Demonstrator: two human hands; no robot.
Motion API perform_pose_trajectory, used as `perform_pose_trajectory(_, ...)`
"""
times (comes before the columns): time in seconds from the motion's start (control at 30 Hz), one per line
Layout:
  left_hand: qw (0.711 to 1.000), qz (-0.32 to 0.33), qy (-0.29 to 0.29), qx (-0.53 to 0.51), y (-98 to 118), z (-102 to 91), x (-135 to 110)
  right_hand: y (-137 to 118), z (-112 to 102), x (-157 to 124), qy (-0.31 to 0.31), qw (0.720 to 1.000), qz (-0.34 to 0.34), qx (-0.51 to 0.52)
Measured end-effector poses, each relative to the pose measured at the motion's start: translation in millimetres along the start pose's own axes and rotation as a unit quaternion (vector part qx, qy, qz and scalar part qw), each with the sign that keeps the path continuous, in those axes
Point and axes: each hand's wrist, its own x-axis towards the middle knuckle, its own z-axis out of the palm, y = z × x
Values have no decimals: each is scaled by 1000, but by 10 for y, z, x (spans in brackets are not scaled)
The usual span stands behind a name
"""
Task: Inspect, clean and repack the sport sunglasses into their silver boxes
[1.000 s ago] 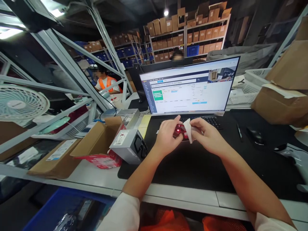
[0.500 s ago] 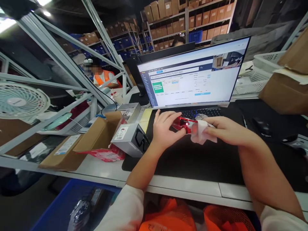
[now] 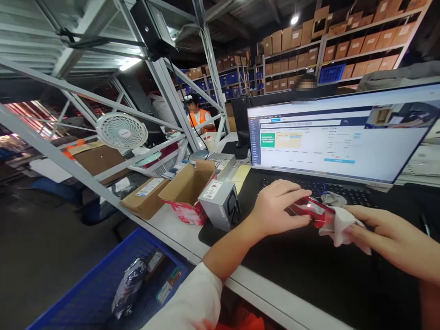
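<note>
My left hand (image 3: 277, 208) is closed on the left end of a small red glossy item (image 3: 319, 214), thumb below and fingers above. Its exact kind does not show. At the item's right end, my right hand (image 3: 388, 231) pinches a crumpled white tissue (image 3: 343, 224) that lies against the red surface. Both hands are over a black desk mat (image 3: 309, 270), just in front of the keyboard (image 3: 355, 196). Close to my left forearm stands a grey printed box (image 3: 220, 208). Some clear crumpled wrap (image 3: 333, 199) shows behind the red item.
A monitor (image 3: 309, 137) rises behind the keyboard. To the left are an open carton (image 3: 187, 190), a flat brown box (image 3: 146, 197) and a fan (image 3: 122, 131). Below the desk edge is a blue crate (image 3: 99, 284) with packaged goods. Another person (image 3: 199, 117) sits farther back.
My view has swung left, so the desk and hands appear farther right. Both hands keep hold of the red item and the tissue.
</note>
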Motion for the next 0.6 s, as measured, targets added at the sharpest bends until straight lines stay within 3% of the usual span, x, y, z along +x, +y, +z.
perform_pose_trajectory(0.1, 1000, 11, -12, -17, 34, 75, -29, -35, 70, 24, -36, 999, 6, -26)
perform_pose_trajectory(0.2, 998, 36, -52, -25, 90, 201, -70, -104, 212, 68, 8, 997, -7, -71)
perform_pose_trajectory(0.27, 997, 45, -60, -30, 100, 225, -73, -99, 219, 61, 4, 997, -4, -79)
perform_pose_trajectory(0.4, 999, 22, 11, -34, 54, 95, -16, 29, -8, -45, -50, 998, 24, -21)
perform_pose_trajectory(0.5, 998, 23, 52, -41, 52, 26, 14, 67, -92, -93, -49, 998, 32, -15)
perform_pose_trajectory(0.6, 999, 41, 3, -36, 106, 93, -15, -18, 51, -50, -38, 999, 5, -5)
